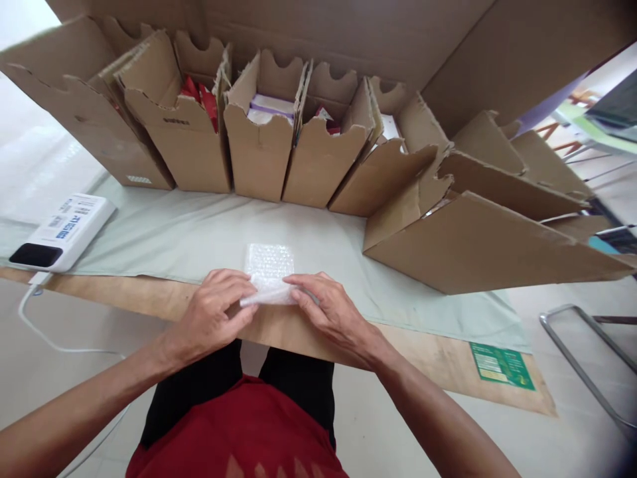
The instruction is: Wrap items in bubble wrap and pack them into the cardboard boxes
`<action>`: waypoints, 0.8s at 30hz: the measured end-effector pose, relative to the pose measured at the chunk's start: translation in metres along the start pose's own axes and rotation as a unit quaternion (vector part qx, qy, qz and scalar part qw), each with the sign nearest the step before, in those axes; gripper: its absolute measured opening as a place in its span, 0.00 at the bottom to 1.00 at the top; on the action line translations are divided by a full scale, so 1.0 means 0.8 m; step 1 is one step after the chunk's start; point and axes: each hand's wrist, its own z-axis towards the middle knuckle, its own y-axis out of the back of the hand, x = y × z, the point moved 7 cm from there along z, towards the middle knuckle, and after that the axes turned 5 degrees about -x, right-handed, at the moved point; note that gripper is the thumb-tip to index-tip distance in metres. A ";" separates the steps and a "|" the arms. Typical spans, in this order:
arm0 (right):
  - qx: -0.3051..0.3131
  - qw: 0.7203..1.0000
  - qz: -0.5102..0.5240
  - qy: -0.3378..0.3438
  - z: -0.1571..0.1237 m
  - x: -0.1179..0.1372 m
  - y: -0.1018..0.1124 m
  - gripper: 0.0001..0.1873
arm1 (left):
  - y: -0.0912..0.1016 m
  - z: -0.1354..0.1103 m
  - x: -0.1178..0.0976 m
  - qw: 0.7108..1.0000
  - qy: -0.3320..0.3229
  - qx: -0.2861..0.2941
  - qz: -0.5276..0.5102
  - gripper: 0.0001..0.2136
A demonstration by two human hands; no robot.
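A small sheet of clear bubble wrap (269, 269) lies on the pale green cloth (174, 236) near the table's front edge. Its near end is lifted and folded between my two hands. My left hand (213, 312) has its fingers curled over the wrap's left corner. My right hand (331, 309) pinches the right side with thumb and forefinger. What the wrap encloses, if anything, is hidden under my fingers.
A row of open cardboard bins (259, 139) holding small packets stands behind the cloth, with more flat cardboard boxes (488, 245) at the right. A white device with a cable (62, 232) sits at the left. A green label (500, 365) is on the wooden tabletop.
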 end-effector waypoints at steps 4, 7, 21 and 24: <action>-0.099 0.991 -0.092 0.002 0.001 0.004 0.012 0.14 | -0.009 0.005 0.037 0.976 0.213 0.028 -0.038 0.13; -0.108 0.978 -0.155 0.088 -0.003 0.024 -0.001 0.13 | -0.016 0.012 0.050 0.968 0.245 0.040 -0.028 0.19; -0.092 0.968 0.195 -0.130 0.013 -0.012 -0.009 0.11 | -0.032 0.008 0.049 0.818 0.442 -0.017 -0.368 0.42; -0.062 0.957 0.237 -0.158 -0.003 -0.007 -0.002 0.12 | -0.044 0.022 0.031 0.823 0.416 0.004 -0.386 0.41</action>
